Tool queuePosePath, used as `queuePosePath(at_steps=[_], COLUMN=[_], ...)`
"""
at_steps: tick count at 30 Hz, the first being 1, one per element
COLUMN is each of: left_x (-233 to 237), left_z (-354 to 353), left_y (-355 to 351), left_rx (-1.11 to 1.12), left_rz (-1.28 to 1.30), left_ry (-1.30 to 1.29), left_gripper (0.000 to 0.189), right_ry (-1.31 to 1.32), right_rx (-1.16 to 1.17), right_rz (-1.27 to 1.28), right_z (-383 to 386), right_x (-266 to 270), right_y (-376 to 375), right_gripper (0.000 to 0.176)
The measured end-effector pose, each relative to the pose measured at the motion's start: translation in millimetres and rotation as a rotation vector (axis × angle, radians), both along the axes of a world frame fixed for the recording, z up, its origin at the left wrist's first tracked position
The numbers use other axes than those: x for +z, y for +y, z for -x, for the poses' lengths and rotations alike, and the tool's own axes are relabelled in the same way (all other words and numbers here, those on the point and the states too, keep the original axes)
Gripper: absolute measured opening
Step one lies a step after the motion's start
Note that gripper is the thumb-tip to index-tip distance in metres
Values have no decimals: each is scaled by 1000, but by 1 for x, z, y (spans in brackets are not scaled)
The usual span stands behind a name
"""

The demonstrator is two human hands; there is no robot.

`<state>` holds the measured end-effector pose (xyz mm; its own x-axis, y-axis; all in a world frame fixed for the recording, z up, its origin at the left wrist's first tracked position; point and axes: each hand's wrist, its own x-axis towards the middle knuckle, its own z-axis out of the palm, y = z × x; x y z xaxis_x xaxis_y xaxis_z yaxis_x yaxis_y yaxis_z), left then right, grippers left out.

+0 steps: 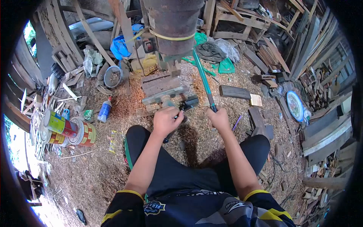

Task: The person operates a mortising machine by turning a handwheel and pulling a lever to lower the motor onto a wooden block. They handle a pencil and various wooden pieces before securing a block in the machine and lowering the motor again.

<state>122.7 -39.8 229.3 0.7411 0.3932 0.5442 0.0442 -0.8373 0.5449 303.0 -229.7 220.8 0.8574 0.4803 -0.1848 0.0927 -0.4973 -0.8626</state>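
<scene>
Between my knees, my left hand [165, 120] is closed near a black clamp-like part [189, 103] in front of a machine; what its fingers grip is partly hidden. My right hand [218, 118] is wrapped round the dark lower end of a long green lever [203, 77], which slants up to the machine's side. The large rusty machine body [173, 22], with a yellow band round it, stands straight ahead. Under it, a metal bar [163, 95] lies across in front of a wooden block [162, 85].
A blue bottle [104, 110] and several paint cans [86, 133] stand at left. A dark wood block [234, 92] lies right of the lever. A round tray [295, 106] and stacked planks [329, 128] are at far right. Wood shavings cover the floor.
</scene>
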Motion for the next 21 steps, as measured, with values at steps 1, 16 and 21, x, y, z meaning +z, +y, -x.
queuePosePath(at_steps=[1, 16, 21], left_x=[0, -72, -79], left_z=[0, 10, 10], left_y=[0, -13, -20], left_rx=[-3, 409, 496], left_rz=[7, 1301, 1518], left_ry=[2, -642, -735], left_gripper=[36, 32, 37], right_ry=[2, 700, -310], right_rx=[-3, -279, 106], right_rz=[7, -455, -403], right_z=[5, 97, 98], right_x=[33, -86, -35], right_y=[-7, -18, 66], right_gripper=[44, 47, 31])
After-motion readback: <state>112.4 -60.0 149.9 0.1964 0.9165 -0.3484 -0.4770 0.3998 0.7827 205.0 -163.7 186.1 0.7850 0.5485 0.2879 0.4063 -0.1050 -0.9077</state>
